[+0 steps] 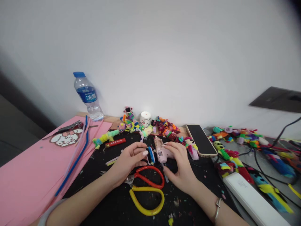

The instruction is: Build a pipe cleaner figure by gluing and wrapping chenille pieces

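My left hand [128,161] pinches a small blue-and-white pipe-cleaner piece [150,155] between thumb and fingertips. My right hand [180,164] grips a pale pink glue gun [162,150], whose nozzle end points toward the piece. Both hands hover over a black mat [113,201]. Scissors with one red and one yellow handle loop [148,191] lie just below the hands. A silver bracelet [218,209] circles my right wrist.
Pink foam sheets [28,169] with blue and pink pipe cleaners [77,153] lie left. A water bottle [87,95], white jar [145,118], many colourful pipe-cleaner figures [164,127], a phone [201,139], a white power bank [254,197] and black cables [270,175] fill the back and right.
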A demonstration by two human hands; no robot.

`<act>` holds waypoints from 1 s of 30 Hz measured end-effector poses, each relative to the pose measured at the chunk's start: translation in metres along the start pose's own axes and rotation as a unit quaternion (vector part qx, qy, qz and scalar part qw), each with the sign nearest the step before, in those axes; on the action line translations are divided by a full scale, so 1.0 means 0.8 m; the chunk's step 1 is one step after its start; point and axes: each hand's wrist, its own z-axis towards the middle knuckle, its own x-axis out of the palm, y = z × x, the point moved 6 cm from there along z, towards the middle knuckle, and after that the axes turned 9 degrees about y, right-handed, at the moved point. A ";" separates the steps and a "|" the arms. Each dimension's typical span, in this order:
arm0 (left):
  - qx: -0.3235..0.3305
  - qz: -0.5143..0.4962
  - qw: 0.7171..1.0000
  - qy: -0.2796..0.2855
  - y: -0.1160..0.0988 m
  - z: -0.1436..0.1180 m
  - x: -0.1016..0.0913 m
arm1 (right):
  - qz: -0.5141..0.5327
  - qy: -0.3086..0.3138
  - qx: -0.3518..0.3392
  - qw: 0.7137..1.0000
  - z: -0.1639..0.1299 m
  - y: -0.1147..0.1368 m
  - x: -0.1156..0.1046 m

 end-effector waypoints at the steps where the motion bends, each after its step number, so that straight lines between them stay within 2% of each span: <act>1: -0.011 0.002 1.000 0.026 0.002 0.000 0.005 | 0.005 0.017 -0.017 1.000 -0.001 0.005 0.003; 5: -0.033 0.025 0.993 0.113 0.007 -0.002 0.022 | 0.017 0.054 -0.060 0.997 -0.007 0.018 0.013; 11: -0.033 0.038 0.984 0.170 0.009 -0.005 0.028 | 0.048 0.046 -0.086 0.994 -0.010 0.028 0.013; 18: -0.033 0.069 0.979 0.187 0.011 -0.006 0.031 | 0.064 0.017 -0.102 0.993 -0.007 0.030 0.011; 21: 0.022 0.193 0.973 0.122 -0.006 -0.004 0.020 | 0.074 -0.014 -0.098 0.992 -0.008 0.028 0.005; 22: 0.048 0.278 0.957 0.071 -0.016 -0.004 0.012 | 0.078 -0.022 -0.095 0.992 -0.008 0.027 0.003; 23: 0.070 0.371 0.926 0.015 -0.029 -0.006 0.003 | 0.082 -0.028 -0.093 0.992 -0.008 0.026 0.002; 25: 0.091 0.553 0.823 -0.096 -0.054 -0.010 -0.012 | 0.088 -0.034 -0.088 0.992 -0.007 0.024 0.000; 27: 0.047 0.680 0.714 -0.161 -0.068 -0.011 -0.028 | 0.091 -0.035 -0.084 0.992 -0.006 0.024 0.000; 28: 0.010 0.718 0.672 -0.182 -0.071 -0.011 -0.037 | 0.092 -0.035 -0.084 0.992 -0.005 0.024 0.000; 30: -0.089 0.760 0.612 -0.199 -0.069 -0.010 -0.056 | 0.094 -0.034 -0.084 0.991 -0.005 0.024 0.000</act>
